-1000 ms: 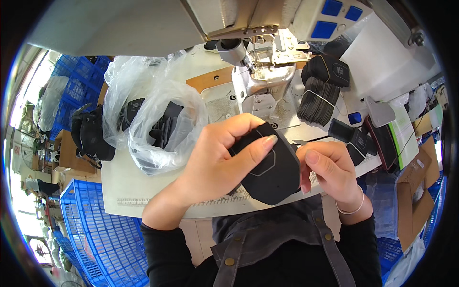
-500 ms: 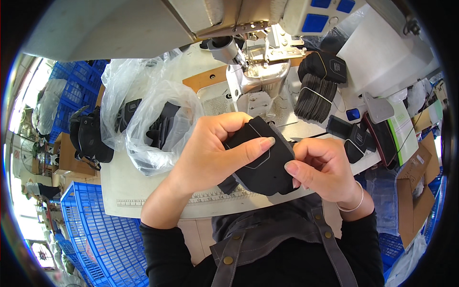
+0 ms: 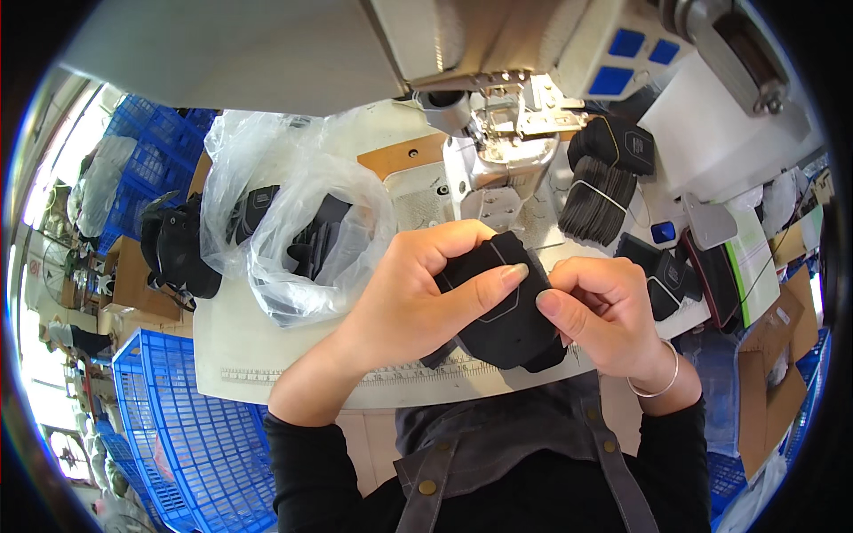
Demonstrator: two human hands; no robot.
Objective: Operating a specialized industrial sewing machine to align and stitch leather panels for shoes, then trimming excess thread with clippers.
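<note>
Over the front of the sewing table I hold a black fabric piece (image 3: pixel 502 338) with a thin pale outline on its face. My left hand (image 3: pixel 418 289) is closed round its left side, thumb lying across the top and fingers hidden underneath. My right hand (image 3: pixel 600 306) is closed, thumb and forefinger pinching at the piece's right edge; whether a thread or only the edge sits between them is too small to tell. More dark fabric shows beneath the piece. Just beyond my hands stands the metal sewing machine (image 3: pixel 502 164).
Banded stacks of black pieces (image 3: pixel 597 202) lie right of the machine, with smaller black pieces (image 3: pixel 662 277) nearer. A clear plastic bag (image 3: pixel 369 266) holding black pieces sits at left. A blue crate (image 3: pixel 191 426) and a cardboard box (image 3: pixel 769 382) flank the table.
The whole view has shifted slightly, so the table and machine appear further right and lower. Both hands keep their hold, and the fabric piece has turned a little between them.
</note>
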